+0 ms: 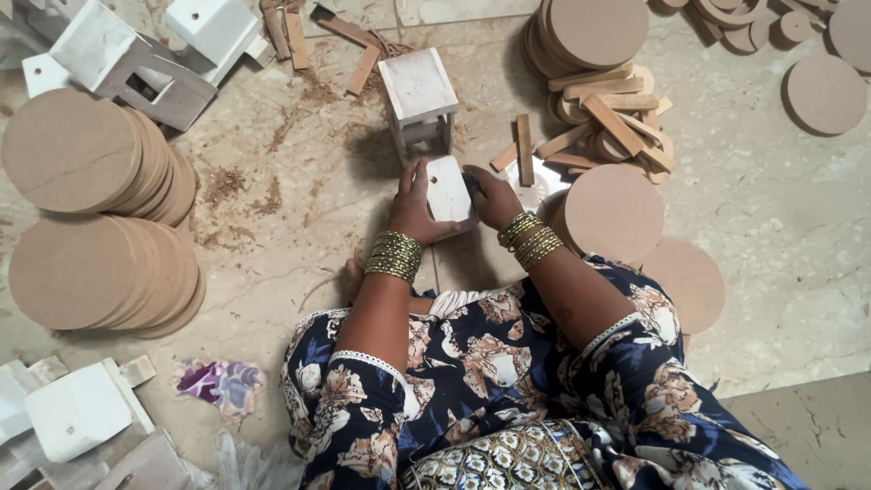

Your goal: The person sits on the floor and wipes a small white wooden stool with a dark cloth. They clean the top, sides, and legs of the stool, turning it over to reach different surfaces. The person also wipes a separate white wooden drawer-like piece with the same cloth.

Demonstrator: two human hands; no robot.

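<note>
**Head view: both hands gripping a small white wooden block above the floor**

Head camera is looking down at a person sitting on a pale stone floor (780, 227) littered with sawdust. Both hands are closing around a white wooden block (448, 189), which is sitting just in front of a small white stool (418, 95) and nearer the person than it. The left hand (415, 207) is grasping the block's left edge, fingers curling over its top corner. The right hand (493, 197) is clasping the block's right side, thumb pressing against it. Stacks of green-gold bangles are ringing both wrists.

Left of the stool, two slumping stacks of brown round boards (95, 218) are lying on the floor. Right of the stool, more round boards (594, 32) are piling up with short wooden strips (612, 122) resting across them, and one large disc (613, 212) is lying just beside the right wrist. Behind and left of the stool, white-painted wooden pieces (136, 54) are sitting in a heap. Well to the near left of the stool, a crumpled purple cloth (220, 381) is lying beside more white pieces (77, 408).
</note>
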